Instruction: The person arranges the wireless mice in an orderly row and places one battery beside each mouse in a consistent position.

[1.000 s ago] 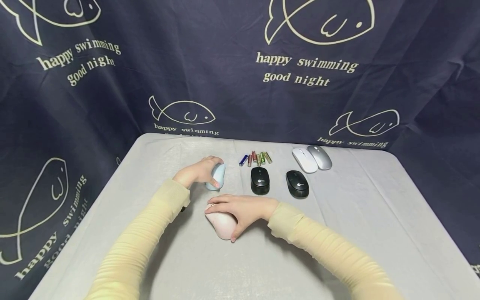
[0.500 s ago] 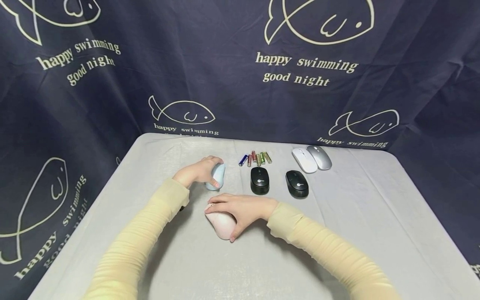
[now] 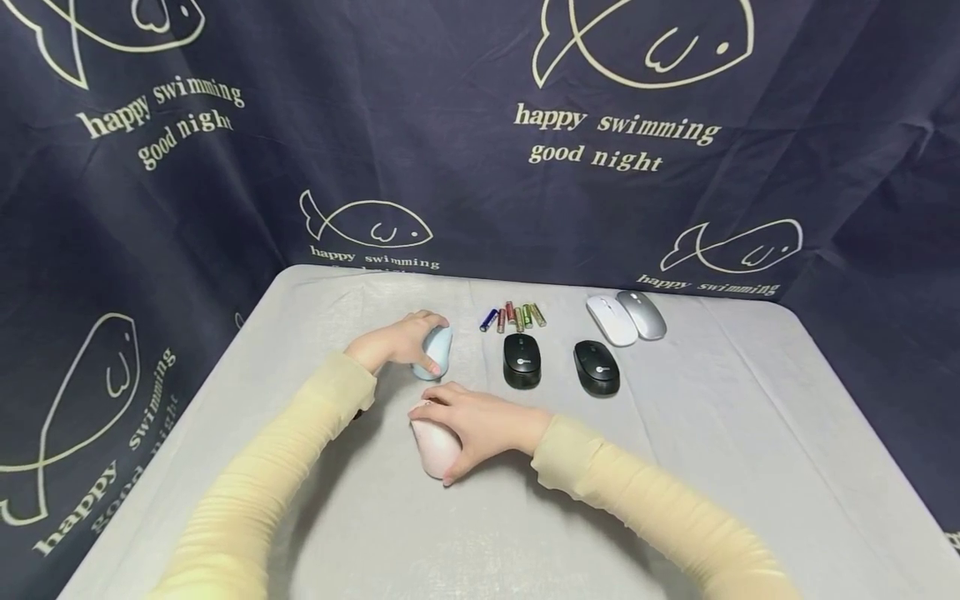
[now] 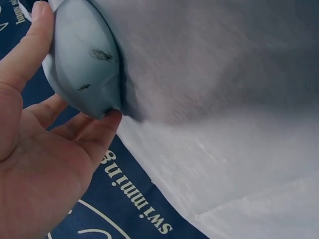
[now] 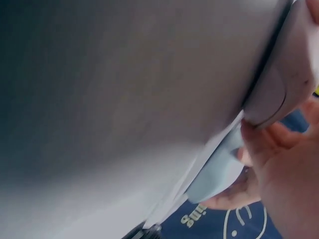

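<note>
A light blue computer mouse lies on the table left of centre, and my left hand grips it by its two ends. In the left wrist view dark smudges mark the mouse's side, with the thumb at one end and fingertips at the other. Closer to me, my right hand holds a pale pink mouse, thumb at the near end, fingers over the far end. The right wrist view has this pink mouse at the upper right, low against the tabletop. The palm side covers part of it.
Two black mice stand right of the blue one. Several small batteries lie in a cluster behind them. A white mouse and a grey mouse touch at the back right. Dark blue fish-print curtains surround the grey table.
My right hand has shifted slightly left over the pink mouse, its thumb now further round the near end, and the mouse looks slightly turned. My left hand and the blue mouse stay put.
</note>
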Tool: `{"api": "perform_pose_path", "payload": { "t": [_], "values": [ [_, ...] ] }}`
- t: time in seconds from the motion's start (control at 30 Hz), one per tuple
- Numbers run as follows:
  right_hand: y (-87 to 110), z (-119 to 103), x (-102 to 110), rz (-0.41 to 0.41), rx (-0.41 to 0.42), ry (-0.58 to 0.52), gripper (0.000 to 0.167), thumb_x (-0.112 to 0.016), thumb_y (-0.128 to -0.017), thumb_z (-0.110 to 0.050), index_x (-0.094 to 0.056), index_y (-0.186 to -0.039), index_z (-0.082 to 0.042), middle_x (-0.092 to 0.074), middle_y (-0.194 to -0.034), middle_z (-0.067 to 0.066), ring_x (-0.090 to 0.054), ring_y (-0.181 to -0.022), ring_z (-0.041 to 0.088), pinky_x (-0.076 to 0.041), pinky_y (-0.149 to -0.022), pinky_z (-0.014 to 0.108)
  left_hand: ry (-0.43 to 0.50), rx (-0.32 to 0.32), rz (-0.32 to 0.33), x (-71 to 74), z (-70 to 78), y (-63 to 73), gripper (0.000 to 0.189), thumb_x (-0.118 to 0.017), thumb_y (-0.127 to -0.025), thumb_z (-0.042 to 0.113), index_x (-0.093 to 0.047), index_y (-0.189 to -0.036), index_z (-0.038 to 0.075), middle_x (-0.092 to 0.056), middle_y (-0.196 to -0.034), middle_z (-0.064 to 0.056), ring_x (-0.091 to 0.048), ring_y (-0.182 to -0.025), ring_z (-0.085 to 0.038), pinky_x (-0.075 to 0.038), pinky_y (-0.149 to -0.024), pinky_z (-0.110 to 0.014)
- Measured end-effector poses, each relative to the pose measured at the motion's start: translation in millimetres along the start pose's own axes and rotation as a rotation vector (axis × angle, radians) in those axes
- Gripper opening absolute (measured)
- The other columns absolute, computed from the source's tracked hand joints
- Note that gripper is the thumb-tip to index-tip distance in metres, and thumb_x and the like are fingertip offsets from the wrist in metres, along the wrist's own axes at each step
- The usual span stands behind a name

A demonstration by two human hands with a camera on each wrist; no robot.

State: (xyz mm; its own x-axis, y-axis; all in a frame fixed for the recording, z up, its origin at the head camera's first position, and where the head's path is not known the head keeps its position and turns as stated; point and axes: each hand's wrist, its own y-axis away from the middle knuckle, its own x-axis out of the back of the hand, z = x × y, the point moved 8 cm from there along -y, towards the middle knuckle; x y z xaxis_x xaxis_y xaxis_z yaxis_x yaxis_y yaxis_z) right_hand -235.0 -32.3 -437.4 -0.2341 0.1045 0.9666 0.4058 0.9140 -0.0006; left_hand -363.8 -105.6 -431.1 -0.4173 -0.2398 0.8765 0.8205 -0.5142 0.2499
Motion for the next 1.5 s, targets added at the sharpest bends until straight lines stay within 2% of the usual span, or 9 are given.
{"api": "perform_pose_path", "payload": {
  "t": [0.17, 0.37, 0.63, 1.07, 1.37, 1.5],
  "values": [
    [-0.8, -7, 5, 0.063, -0.073, 0.020, 0.094, -0.080, -0.058, -0.060, -0.045, -0.136, -0.021, -0.044, -0.132, 0.006, -0.044, -0.116, 0.018, -0.049, -0.091, 0.030, -0.049, -0.049, 0.017, 2.1, 4.5, 0.8, 0.086, -0.081, -0.072, 0.035, -0.039, -0.140, 0.005, -0.038, -0.143, -0.020, -0.038, -0.128, -0.035, -0.038, -0.104, -0.048],
    [-2.4, -18, 12, 0.144, -0.138, 0.013, 0.093, -0.082, -0.057, -0.059, -0.048, -0.133, -0.017, -0.046, -0.130, 0.011, -0.045, -0.115, 0.022, -0.049, -0.092, 0.033, -0.064, -0.070, 0.024, 3.1, 3.7, 0.9, 0.086, -0.082, -0.070, 0.036, -0.041, -0.139, 0.005, -0.041, -0.141, -0.020, -0.040, -0.125, -0.035, -0.040, -0.102, -0.048],
    [-3.3, -22, 12, 0.190, -0.257, 0.012, 0.094, -0.081, -0.056, -0.060, -0.048, -0.133, -0.015, -0.047, -0.128, 0.014, -0.047, -0.114, 0.025, -0.050, -0.090, 0.035, -0.085, -0.127, 0.053, 3.2, 0.6, -0.6, 0.086, -0.083, -0.068, 0.040, -0.044, -0.137, 0.004, -0.043, -0.138, -0.019, -0.042, -0.125, -0.035, -0.041, -0.101, -0.047],
    [-10.1, -27, 6, 0.181, -0.318, 0.062, 0.095, -0.079, -0.057, -0.063, -0.049, -0.132, -0.013, -0.049, -0.120, 0.013, -0.049, -0.108, 0.025, -0.050, -0.089, 0.033, -0.060, -0.189, 0.104, 1.3, -5.4, 1.8, 0.088, -0.081, -0.068, 0.045, -0.046, -0.138, 0.006, -0.044, -0.139, -0.017, -0.042, -0.125, -0.031, -0.042, -0.101, -0.044],
    [-16.1, -29, 5, 0.174, -0.350, 0.083, 0.094, -0.078, -0.058, -0.064, -0.050, -0.129, -0.010, -0.050, -0.115, 0.014, -0.049, -0.102, 0.025, -0.051, -0.082, 0.031, -0.039, -0.187, 0.123, 1.3, -7.8, 1.0, 0.087, -0.082, -0.067, 0.044, -0.047, -0.137, 0.006, -0.044, -0.139, -0.016, -0.041, -0.125, -0.031, -0.042, -0.100, -0.044],
    [-19.1, -28, 5, 0.176, -0.351, 0.093, 0.095, -0.078, -0.058, -0.064, -0.050, -0.130, -0.010, -0.050, -0.117, 0.015, -0.049, -0.103, 0.025, -0.051, -0.084, 0.031, -0.041, -0.190, 0.124, 1.1, -8.2, 0.2, 0.086, -0.082, -0.067, 0.044, -0.047, -0.137, 0.006, -0.045, -0.138, -0.016, -0.042, -0.124, -0.032, -0.043, -0.099, -0.044]
  ]
}}
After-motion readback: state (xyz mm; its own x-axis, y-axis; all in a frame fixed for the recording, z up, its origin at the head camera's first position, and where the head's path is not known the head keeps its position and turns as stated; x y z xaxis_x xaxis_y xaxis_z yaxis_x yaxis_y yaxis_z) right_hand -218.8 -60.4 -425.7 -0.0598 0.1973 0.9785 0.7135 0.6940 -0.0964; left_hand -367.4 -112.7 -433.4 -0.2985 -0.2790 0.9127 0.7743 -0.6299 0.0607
